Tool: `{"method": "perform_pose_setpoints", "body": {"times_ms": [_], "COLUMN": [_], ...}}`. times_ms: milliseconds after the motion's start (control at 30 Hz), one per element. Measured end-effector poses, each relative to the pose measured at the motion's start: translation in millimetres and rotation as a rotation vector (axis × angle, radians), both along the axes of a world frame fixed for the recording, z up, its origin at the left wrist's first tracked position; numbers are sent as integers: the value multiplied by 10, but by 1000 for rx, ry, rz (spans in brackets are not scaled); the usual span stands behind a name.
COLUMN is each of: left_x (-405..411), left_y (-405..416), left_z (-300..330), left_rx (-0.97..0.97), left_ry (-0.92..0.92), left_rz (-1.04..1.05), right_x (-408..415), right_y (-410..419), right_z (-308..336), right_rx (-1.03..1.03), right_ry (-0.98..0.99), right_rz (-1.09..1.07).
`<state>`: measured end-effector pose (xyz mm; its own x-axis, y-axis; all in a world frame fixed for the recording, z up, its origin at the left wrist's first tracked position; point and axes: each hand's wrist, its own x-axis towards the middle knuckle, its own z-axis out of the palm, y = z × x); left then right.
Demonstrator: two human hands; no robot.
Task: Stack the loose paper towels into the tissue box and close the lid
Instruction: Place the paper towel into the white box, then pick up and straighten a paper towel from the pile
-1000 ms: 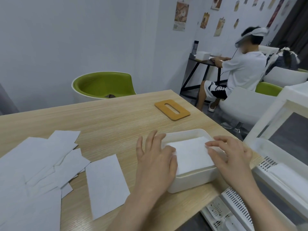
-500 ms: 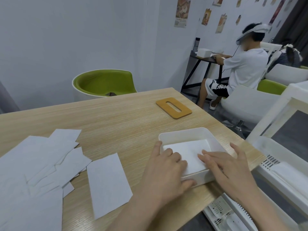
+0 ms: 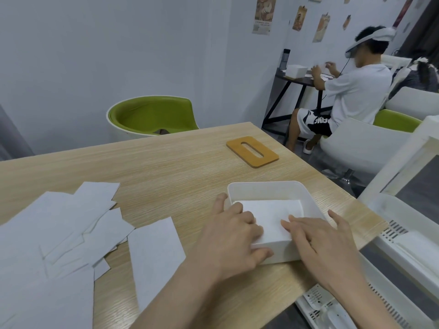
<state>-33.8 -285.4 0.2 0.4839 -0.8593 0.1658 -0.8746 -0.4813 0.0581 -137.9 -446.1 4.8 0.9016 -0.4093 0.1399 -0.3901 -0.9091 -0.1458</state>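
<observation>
Both hands have slid toward the near end of the tissue box (image 3: pixel 270 189) since a second ago, when they lay flat and spread across the top of the paper stack. The left hand (image 3: pixel 234 243) now rests over the box's near left corner, its fingers bent down onto the white paper towels (image 3: pixel 273 214) inside, the thumb lying along the outer wall. The right hand (image 3: pixel 318 238) lies beside it on the near right side, fingers nearly straight and pressing on the same stack, thumb reaching out over the rim. Whether the left fingers pinch the paper or merely press it is hard to tell from this angle.

The open white box sits near the right edge of a pale wooden table (image 3: pixel 166 167), the stack inside it lying below the rim. The tan wooden lid (image 3: pixel 251 151) with its slot lies flat on the table beyond the box, well apart from it. Loose paper towels (image 3: pixel 59 233) are spread in overlapping sheets at the table's left. A green chair (image 3: pixel 152 115) stands behind the table; a seated person (image 3: pixel 351 91) in a white shirt works at a far desk.
</observation>
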Motion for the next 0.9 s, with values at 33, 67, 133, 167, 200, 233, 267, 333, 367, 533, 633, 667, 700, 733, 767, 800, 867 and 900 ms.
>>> {"method": "perform_pose_setpoints", "body": {"times_ms": [33,67,133,167,200,233,267,333,367,533,633,667,700,733,767,800,867,900], "left_x": [-9,-17,-23,-20,-14,-6,2,8,11,-4,-13,-18,-20,-22,-23,-23,-24,-25], "left_y": [-4,-6,2,7,14,20,25,37,46,99,106,105,103,101,101,103,118,132], "left_z": [6,8,4,2,3,7,10,15,15,-12,-2,2,5,4,4,6,4,2], "left_rx": [-1,-4,-13,-16,-16,-14,-9,11,20,39,49,51,50,51,52,54,45,36], "left_ry": [3,7,19,20,18,15,11,3,-2,-25,-23,-20,-17,-17,-22,-25,-16,-10], "left_rz": [1,4,8,8,5,1,-4,-13,-15,-20,-7,-2,1,5,8,12,21,24], "right_x": [9,18,23,19,12,3,1,-1,1,-17,-5,1,3,3,6,8,18,27], "right_y": [3,4,1,-2,-5,-3,3,23,34,100,86,81,76,76,81,89,113,128], "right_z": [7,16,21,18,12,7,5,9,8,-20,-28,-31,-36,-43,-51,-57,-65,-66], "right_rx": [-18,-30,-2,19,35,49,62,78,71,37,54,57,55,51,47,47,57,63], "right_ry": [9,16,20,15,11,8,11,20,28,38,30,34,36,31,15,-15,-85,-114], "right_rz": [1,4,4,3,1,2,-6,-27,-33,-39,-28,-21,-16,-16,-20,-25,-22,-13]}}
